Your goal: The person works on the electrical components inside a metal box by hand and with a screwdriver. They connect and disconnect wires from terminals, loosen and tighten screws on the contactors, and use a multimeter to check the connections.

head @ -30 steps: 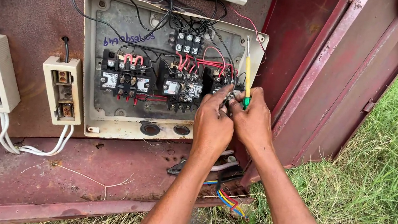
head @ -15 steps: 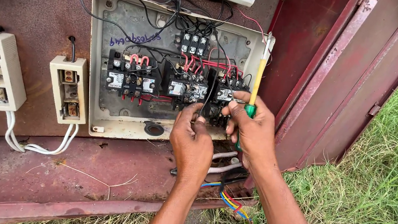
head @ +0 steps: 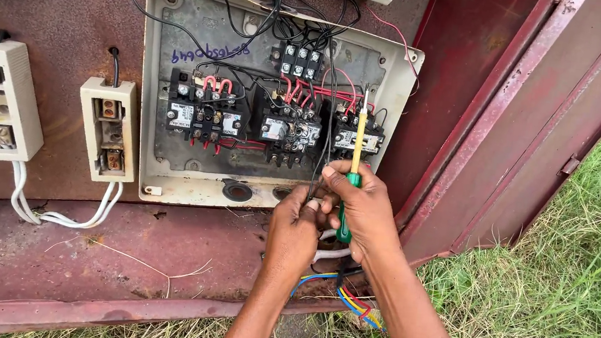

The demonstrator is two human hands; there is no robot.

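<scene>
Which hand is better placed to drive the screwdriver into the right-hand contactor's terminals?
Right. The right hand already grips the green-handled screwdriver, whose yellow shaft points up at the right-hand contactor. The left hand sits lower, pinching black wires at the enclosure's bottom edge, so it seems occupied.

Both hands have dropped from the right-hand contactor block (head: 356,139) to the lower edge of the open switch box (head: 183,191). The right hand (head: 361,207) now grips the screwdriver (head: 353,169) upright by its green handle, the yellow shaft standing up in front of that block; earlier it stood higher, by the box's right rim. The left hand (head: 292,233) sits lower, fingertips at the black wires (head: 317,179) under the box.
</scene>
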